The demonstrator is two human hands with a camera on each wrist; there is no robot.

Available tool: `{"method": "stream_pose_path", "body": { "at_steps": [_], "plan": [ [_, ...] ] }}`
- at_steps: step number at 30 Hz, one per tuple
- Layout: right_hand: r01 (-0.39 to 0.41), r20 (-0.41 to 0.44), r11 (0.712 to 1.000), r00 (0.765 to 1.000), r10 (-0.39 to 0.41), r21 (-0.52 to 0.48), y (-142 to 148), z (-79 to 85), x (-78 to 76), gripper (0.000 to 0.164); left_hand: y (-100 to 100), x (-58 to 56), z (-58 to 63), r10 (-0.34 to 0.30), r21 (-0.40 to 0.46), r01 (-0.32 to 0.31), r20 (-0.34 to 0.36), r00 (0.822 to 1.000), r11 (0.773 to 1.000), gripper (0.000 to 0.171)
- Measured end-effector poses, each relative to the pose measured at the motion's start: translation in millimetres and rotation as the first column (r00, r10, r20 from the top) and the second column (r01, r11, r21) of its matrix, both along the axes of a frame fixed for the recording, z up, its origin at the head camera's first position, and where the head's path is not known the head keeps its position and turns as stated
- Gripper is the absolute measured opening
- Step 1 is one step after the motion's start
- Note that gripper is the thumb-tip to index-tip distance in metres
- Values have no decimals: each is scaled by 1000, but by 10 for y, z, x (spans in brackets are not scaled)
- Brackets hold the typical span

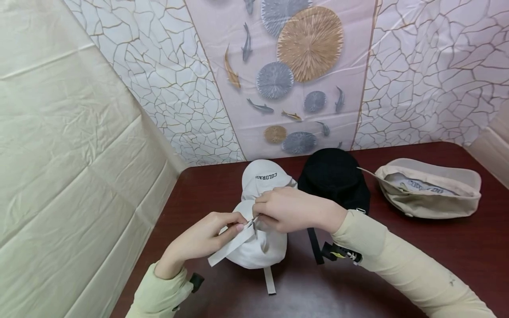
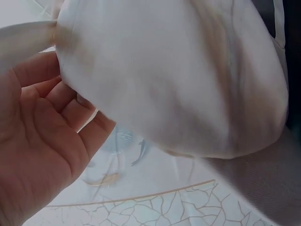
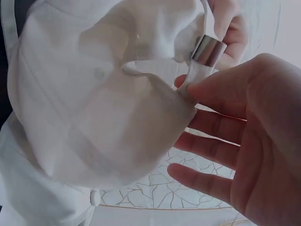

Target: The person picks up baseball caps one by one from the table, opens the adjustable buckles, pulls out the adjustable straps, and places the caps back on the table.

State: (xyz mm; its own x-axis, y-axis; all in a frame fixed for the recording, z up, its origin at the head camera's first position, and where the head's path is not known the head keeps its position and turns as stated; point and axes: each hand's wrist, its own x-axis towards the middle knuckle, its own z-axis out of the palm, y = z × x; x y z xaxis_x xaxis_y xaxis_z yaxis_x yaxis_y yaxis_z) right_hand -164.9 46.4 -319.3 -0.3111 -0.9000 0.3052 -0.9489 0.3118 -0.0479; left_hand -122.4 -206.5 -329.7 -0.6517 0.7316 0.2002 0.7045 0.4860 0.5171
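Observation:
A white cap is between my two hands, with its back opening visible in the right wrist view. Its white strap passes by a silver metal buckle, and the loose end sticks out to the left. My left hand pinches the strap with thumb and forefinger beside the buckle. My right hand pinches the strap's base next to the cap's edge, its other fingers spread in the right wrist view. Directly behind lies another white cap with dark lettering, partly covered.
A black hat stands right of the white caps, with a black strap trailing toward me. Farther right, a beige cap lies with its inside showing. Another light strap lies on the dark red table. Patterned cloth hangs behind.

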Motion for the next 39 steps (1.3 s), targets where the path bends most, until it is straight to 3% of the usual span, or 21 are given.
{"method": "stream_pose_path", "body": {
  "at_steps": [10,21,29,33,39],
  "plan": [
    [37,-75,999,996,-36,5,25,-32,-51,4,22,-7,-18,31,-8,-30,46,998,1000,15],
    [41,-55,999,998,-40,15,41,-52,-83,5,13,-6,-28,14,9,-14,80,997,1000,12],
    [11,106,1000,994,-14,21,31,14,-25,9,-33,18,-48,-48,25,44,226,973,999,19],
    [-47,190,999,981,43,19,27,34,2,6,-25,33,-65,-37,28,32,225,974,999,18],
    [-89,216,996,973,82,25,20,49,48,7,-1,36,-62,-19,67,4,218,976,998,17]
  ]
}}
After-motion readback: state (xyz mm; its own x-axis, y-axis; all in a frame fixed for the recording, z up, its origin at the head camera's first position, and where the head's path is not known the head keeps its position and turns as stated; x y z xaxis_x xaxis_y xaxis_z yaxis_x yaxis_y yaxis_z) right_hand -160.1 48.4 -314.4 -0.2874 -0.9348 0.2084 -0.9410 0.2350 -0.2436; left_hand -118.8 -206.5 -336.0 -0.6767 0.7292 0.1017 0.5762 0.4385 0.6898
